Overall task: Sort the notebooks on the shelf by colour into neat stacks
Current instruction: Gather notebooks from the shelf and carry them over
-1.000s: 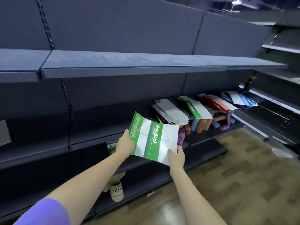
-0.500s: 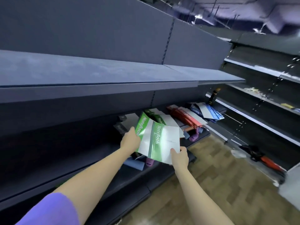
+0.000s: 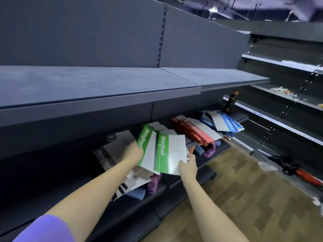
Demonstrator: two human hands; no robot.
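Sorting looked well advanced: red paper notebooks (image 3: 195,131) and blue paper notebooks (image 3: 225,122) lay stacked at two o'clock, grey ones (image 3: 111,152) at nine. Left hand (image 3: 132,153) and right hand (image 3: 187,165) each pinched two green-and-white notebooks (image 3: 162,151), unshelved, above the dark metal shelf (image 3: 174,182).

the green notebooks (image 3: 162,152) cover the fingers of the left hand (image 3: 132,152) and most of the green pile behind them, and the upper shelf (image 3: 97,88) hides the back of the grey notebook pile (image 3: 111,154). the person's purple sleeve (image 3: 45,229) and right forearm are cut off at the bottom edge. the small items (image 3: 283,89) on the far shelving and the dark and red heap (image 3: 295,170) on the floor are too blurred to name.
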